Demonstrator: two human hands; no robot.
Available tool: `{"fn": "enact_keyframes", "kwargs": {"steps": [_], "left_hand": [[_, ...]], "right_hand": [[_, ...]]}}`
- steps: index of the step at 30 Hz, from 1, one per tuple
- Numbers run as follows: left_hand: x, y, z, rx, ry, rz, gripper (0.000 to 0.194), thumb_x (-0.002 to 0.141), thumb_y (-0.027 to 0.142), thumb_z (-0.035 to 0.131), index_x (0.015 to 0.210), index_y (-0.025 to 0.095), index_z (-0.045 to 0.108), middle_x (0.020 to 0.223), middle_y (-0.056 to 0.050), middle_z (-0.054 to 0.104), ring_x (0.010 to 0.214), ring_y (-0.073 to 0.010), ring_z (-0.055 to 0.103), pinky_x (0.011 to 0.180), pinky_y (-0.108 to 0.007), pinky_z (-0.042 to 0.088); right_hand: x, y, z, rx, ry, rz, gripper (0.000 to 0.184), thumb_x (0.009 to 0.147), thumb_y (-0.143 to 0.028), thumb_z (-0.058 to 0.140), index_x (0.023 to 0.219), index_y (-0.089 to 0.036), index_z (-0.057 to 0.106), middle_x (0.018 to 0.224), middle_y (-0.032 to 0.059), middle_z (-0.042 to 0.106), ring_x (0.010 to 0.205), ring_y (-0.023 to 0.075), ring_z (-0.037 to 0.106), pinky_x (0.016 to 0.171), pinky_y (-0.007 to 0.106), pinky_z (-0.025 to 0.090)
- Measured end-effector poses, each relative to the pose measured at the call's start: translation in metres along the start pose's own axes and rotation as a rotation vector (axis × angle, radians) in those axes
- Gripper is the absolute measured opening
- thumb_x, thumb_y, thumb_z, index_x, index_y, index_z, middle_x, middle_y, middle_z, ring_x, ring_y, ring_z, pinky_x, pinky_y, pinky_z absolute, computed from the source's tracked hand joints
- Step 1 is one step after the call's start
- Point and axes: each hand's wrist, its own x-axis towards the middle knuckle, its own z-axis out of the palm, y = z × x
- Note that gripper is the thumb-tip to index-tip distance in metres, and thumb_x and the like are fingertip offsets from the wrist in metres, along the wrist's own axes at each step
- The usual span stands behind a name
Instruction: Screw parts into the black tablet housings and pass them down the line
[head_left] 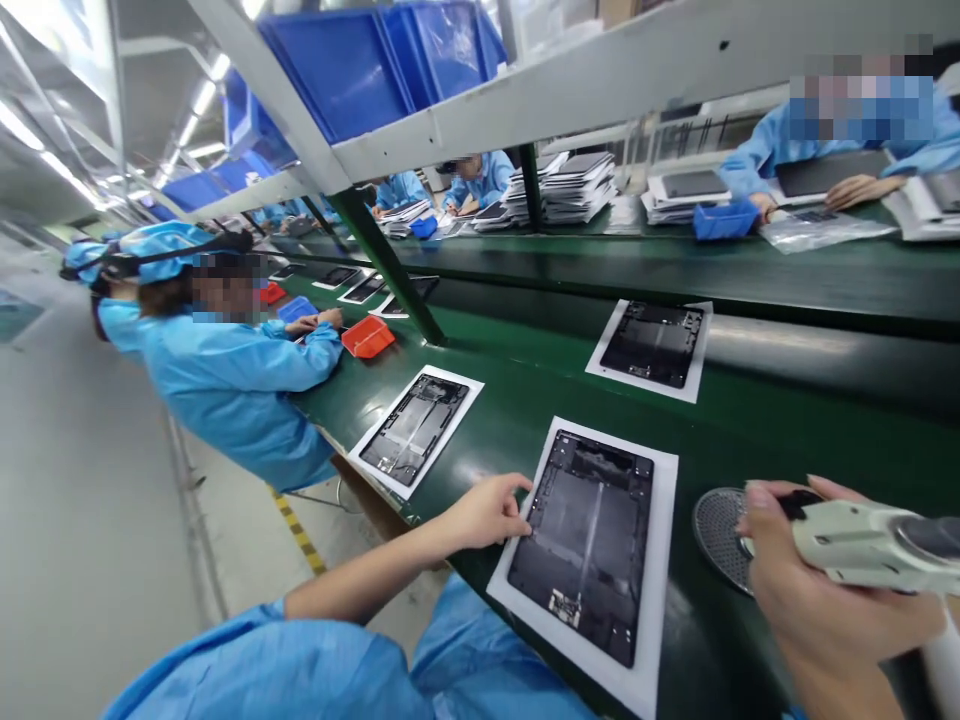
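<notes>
Open tablet housing (pixel 559 530), interior facing up, lies on a white sheet (pixel 653 600) on the green bench (pixel 517 385), directly before the person. Left hand (pixel 487 512): fingers bent, thumb and fingertips at the housing's left edge; whether they grip it cannot be told. Right hand (pixel 814 605): grasping a pale power tool (pixel 851 540), to the housing's right. A round perforated disc (pixel 716 545) sits just beside that hand. Two further housings, on sheets: one left (pixel 416 425), one beyond (pixel 652 342). Farther left, an orange bin (pixel 367 337) near a blue-clad co-worker (pixel 232 365).
</notes>
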Motion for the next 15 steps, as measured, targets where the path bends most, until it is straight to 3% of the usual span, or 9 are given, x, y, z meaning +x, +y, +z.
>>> {"fn": "enact_keyframes", "kwargs": {"steps": [3, 7, 9, 11, 13, 15], "left_hand": [[-0.002, 0.000, -0.001, -0.056, 0.050, 0.075, 0.052, 0.078, 0.021, 0.085, 0.126, 0.020, 0.067, 0.068, 0.011, 0.064, 0.059, -0.0116, 0.053, 0.061, -0.025, 0.038], [0.006, 0.008, -0.004, -0.350, 0.167, 0.102, 0.071, 0.070, 0.026, 0.096, 0.135, 0.021, 0.070, 0.089, 0.005, 0.072, 0.074, -0.0138, 0.065, 0.073, -0.026, 0.049], [0.014, 0.014, -0.010, -0.395, 0.115, 0.111, 0.066, 0.066, 0.034, 0.103, 0.125, 0.018, 0.078, 0.101, -0.003, 0.079, 0.085, -0.0183, 0.073, 0.080, -0.030, 0.054], [0.023, 0.024, -0.023, -0.352, 0.028, 0.127, 0.051, 0.066, 0.041, 0.104, 0.105, 0.015, 0.082, 0.100, -0.008, 0.083, 0.086, -0.0199, 0.074, 0.080, -0.030, 0.054], [0.033, 0.038, -0.047, -0.265, -0.005, 0.151, 0.043, 0.066, 0.041, 0.104, 0.093, 0.015, 0.083, 0.094, -0.007, 0.084, 0.080, -0.0188, 0.074, 0.076, -0.028, 0.053], [0.048, 0.060, -0.081, -0.176, 0.021, 0.156, 0.041, 0.064, 0.039, 0.104, 0.091, 0.016, 0.084, 0.088, -0.006, 0.084, 0.075, -0.0188, 0.074, 0.072, -0.027, 0.054]], "right_hand": [[0.003, -0.006, -0.003, 0.008, 0.033, -0.005, 0.043, 0.065, -0.056, 0.102, 0.097, -0.037, 0.081, 0.079, 0.0064, 0.078, 0.065, 0.0424, 0.077, 0.078, 0.079, 0.070], [0.008, -0.013, -0.006, -0.018, 0.074, 0.061, 0.050, 0.063, -0.079, 0.097, 0.084, -0.041, 0.073, 0.066, 0.0065, 0.070, 0.053, 0.0426, 0.069, 0.070, 0.082, 0.067], [0.008, -0.008, -0.007, 0.006, 0.092, 0.083, 0.055, 0.061, -0.076, 0.101, 0.087, -0.035, 0.074, 0.066, 0.0056, 0.070, 0.053, 0.0362, 0.069, 0.065, 0.069, 0.069], [0.006, 0.003, -0.009, 0.052, 0.074, 0.106, 0.059, 0.065, -0.066, 0.106, 0.098, -0.026, 0.078, 0.070, 0.0035, 0.073, 0.055, 0.0263, 0.070, 0.060, 0.050, 0.067], [0.002, 0.014, -0.011, 0.066, 0.012, 0.110, 0.059, 0.075, -0.062, 0.102, 0.109, -0.019, 0.078, 0.078, 0.0032, 0.077, 0.059, 0.0194, 0.070, 0.059, 0.037, 0.064], [-0.002, 0.023, -0.014, 0.040, -0.050, 0.055, 0.057, 0.083, -0.063, 0.097, 0.111, -0.018, 0.077, 0.085, 0.0047, 0.080, 0.065, 0.0183, 0.073, 0.062, 0.033, 0.065]]}}
